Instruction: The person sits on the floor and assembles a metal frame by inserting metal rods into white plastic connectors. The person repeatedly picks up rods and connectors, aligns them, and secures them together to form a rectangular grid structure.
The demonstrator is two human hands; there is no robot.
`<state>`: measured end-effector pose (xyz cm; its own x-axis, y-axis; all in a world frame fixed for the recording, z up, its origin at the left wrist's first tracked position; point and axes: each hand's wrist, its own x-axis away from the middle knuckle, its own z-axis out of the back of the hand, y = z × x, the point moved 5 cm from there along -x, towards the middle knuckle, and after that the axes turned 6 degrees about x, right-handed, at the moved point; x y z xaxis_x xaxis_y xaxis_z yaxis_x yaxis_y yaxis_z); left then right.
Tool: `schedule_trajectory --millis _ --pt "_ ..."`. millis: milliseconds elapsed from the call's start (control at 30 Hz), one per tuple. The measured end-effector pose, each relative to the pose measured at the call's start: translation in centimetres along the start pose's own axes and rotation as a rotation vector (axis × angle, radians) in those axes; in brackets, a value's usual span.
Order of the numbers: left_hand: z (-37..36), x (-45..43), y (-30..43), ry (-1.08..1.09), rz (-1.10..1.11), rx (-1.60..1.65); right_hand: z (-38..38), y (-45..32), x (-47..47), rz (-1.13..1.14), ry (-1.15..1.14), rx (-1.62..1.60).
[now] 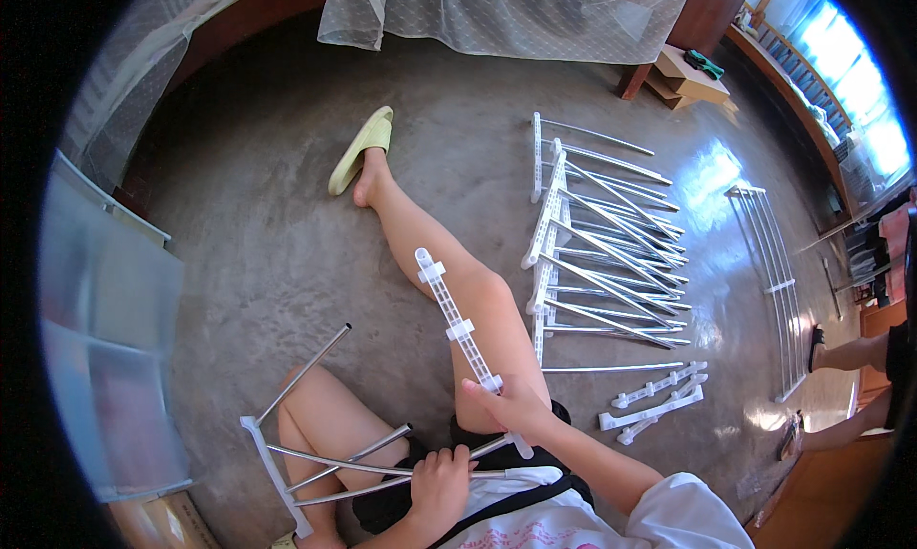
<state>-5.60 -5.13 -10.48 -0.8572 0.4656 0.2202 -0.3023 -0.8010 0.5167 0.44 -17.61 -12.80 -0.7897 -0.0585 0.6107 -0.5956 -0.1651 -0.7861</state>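
My right hand [517, 410] is closed around the lower part of a white plastic slotted bar [458, 327] that has socket lugs along it. The bar slants up across my raised leg. My left hand [441, 480] grips several chrome metal tubes [358, 464] over my lap. At their left ends, these tubes meet another white plastic bar [276, 475]. One tube [304, 371] of that piece sticks up and away, with its end bare. A tube from my left hand reaches the lower end of the slotted bar; my fingers hide part of this contact.
On the floor to the right lie stacked rack sections [609, 241] of chrome tubes and white bars. Loose white plastic bars [653, 403] lie nearer me. Farther right is a longer tube rack [774, 284], beside another person's legs [849, 359]. A translucent cabinet [114, 334] stands left.
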Motion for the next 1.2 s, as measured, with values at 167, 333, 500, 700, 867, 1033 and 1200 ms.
schedule_trajectory --millis 167,333,500,700,867,1033,1200 --pt "-2.1 0.5 -1.5 -0.103 0.099 0.021 -0.7 -0.2 0.5 -0.052 -0.024 0.104" --pt "-2.2 0.7 -0.8 -0.084 0.135 0.056 -0.8 0.1 0.8 -0.021 -0.03 0.122" --pt "-2.2 0.5 -0.5 0.017 0.142 -0.011 -0.6 0.0 1.3 -0.104 -0.025 0.074" --pt "-2.0 0.1 -0.8 -0.263 0.242 0.077 -1.2 1.0 1.1 0.152 0.101 0.128" --pt "-0.9 0.7 -1.3 -0.41 0.181 0.177 -1.8 0.5 1.8 0.33 0.173 0.111" --pt "2.2 1.3 1.4 -0.429 0.102 0.125 -1.1 -0.9 3.4 -0.046 -0.147 0.003" --pt "3.2 0.8 2.5 -0.3 -0.139 0.207 -0.7 -0.9 3.7 -0.047 -0.151 -0.043"
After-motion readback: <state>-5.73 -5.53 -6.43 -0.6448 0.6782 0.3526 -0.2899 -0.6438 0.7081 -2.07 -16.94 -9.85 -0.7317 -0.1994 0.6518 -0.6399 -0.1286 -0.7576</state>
